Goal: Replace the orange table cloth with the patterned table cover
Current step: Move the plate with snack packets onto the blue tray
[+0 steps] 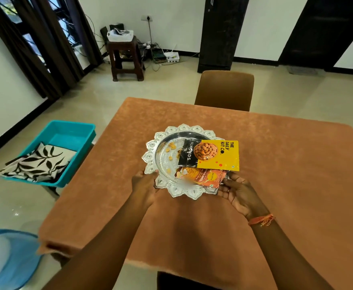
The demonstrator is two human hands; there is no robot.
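Note:
The orange table cloth (275, 164) covers the whole table in front of me. A silver scalloped plate (165, 162) sits near its middle, carrying a yellow almond packet (219, 155) and an orange snack packet (202, 176). My left hand (144, 183) grips the plate's near-left rim. My right hand (240, 195) grips its near-right rim, fingers under the edge. Whether the plate is lifted off the cloth I cannot tell. The patterned table cover (37, 162), white with black leaves, lies folded in a teal tub (73, 132) left of the table.
A brown chair (225, 91) stands at the table's far side and a dark chair back (181, 281) shows at the near edge. A blue basket (6, 258) is on the floor at lower left. A wooden stool (127, 57) and cables stand by the far wall.

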